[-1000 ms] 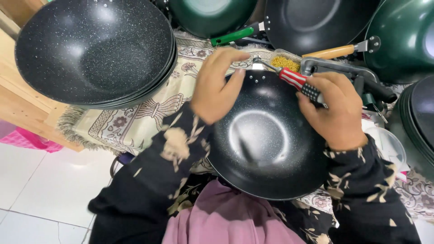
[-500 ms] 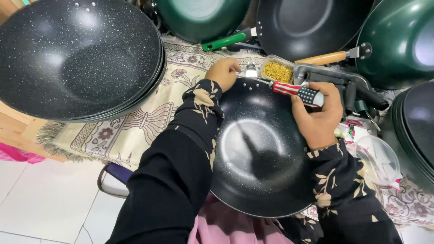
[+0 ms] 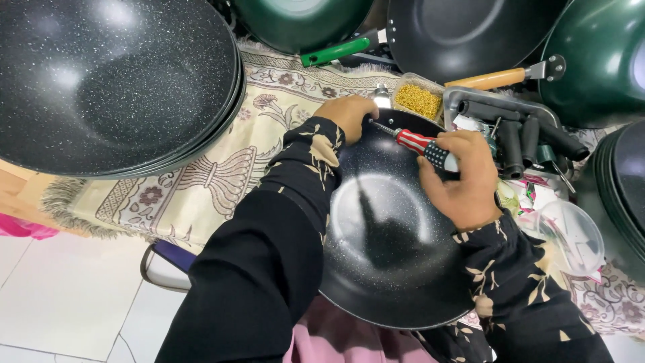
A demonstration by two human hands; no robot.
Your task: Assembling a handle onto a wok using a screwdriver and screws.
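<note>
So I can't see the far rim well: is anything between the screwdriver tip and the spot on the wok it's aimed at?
Nothing visible. The screwdriver, held in the right hand, runs unobstructed to the far rim of the black wok, where the left hand grips the edge beside its tip.

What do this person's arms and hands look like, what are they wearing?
Both arms wear long black sleeves printed with beige leaves and blossoms toward the cuffs. The left hand and right hand are bare, with no gloves; no rings or watch show.

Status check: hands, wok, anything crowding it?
Right hand grips the screwdriver, tip at the wok rim. Left hand steadies that rim. Tray of black handles close beside.
</note>
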